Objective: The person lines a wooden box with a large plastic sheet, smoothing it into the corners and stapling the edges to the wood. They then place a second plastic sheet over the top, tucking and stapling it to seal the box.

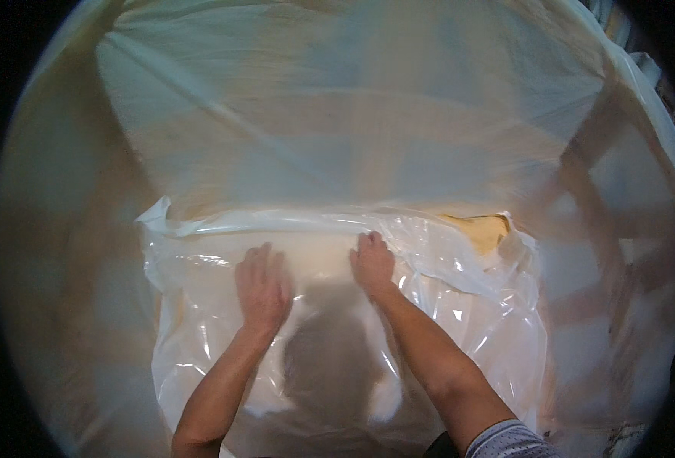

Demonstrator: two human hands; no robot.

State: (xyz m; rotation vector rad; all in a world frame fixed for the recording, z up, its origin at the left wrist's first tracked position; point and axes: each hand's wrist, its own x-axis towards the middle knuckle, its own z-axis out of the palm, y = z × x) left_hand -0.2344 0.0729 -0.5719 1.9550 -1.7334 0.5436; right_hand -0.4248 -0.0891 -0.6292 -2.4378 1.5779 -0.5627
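Observation:
Clear, glossy plastic sheeting (200, 328) lies crumpled over a pale, broad, roughly rectangular mass in front of me. My left hand (263, 288) rests palm down on it, fingers stretched toward the far side and slightly blurred. To its right, my right hand (372, 259) has its fingers curled onto the sheeting near a long fold (276, 221) along the far edge. At the far right corner the plastic gapes, and a yellow-tan material (481, 231) shows there. What lies under the sheeting elsewhere is only dimly visible.
A tall, translucent plastic liner (352, 114) rises on the far side and curves round to the left and right. Brown bars and bluish patches show through it. Beyond its upper right rim are some grey objects (642, 67), too small to make out.

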